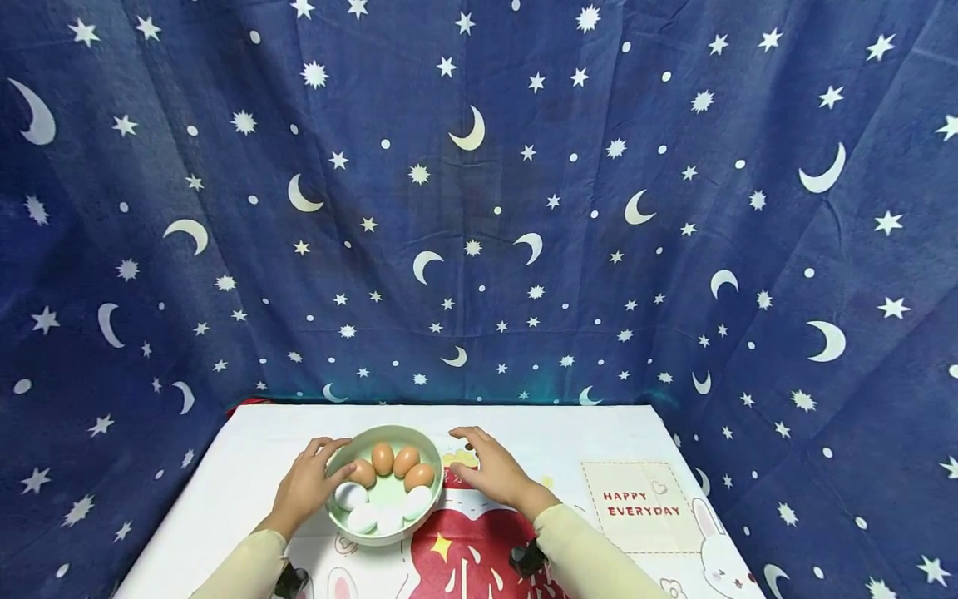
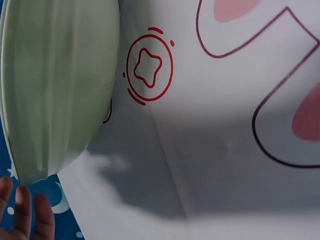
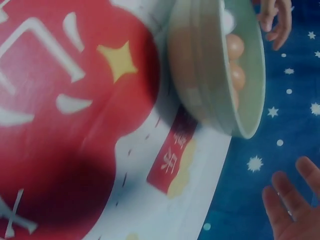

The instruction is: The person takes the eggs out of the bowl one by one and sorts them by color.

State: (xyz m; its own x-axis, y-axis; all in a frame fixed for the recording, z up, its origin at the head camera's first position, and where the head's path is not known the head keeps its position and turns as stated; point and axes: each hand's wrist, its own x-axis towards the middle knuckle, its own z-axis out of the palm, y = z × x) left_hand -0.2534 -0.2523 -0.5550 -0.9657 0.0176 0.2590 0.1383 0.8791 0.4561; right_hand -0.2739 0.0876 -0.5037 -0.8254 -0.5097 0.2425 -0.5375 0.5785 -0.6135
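A pale green bowl [image 1: 385, 534] stands on the table, holding several brown eggs [image 1: 382, 457] toward the back and several white eggs [image 1: 362, 517] toward the front. At its left rim is my left hand [image 1: 303, 484], thumb and fingers spread and loosely bent, overlapping the rim in the head view. My right hand [image 1: 500, 476] hovers apart from the bowl on the right, its fingers spread with nothing between them. In the left wrist view the left fingertips [image 2: 22, 196] show right at the bowl's edge. The right wrist view shows the right fingers [image 3: 286, 192] apart from the bowl.
A white tablecloth [image 1: 258, 445] covers the table, printed with a large red shape, rabbits and a "HAPPY EVERYDAY" panel [image 1: 644, 507]. Blue curtain [image 1: 479, 349] with moons and stars surrounds the back and sides. Dark wrist cameras [image 1: 527, 559] sit under both forearms.
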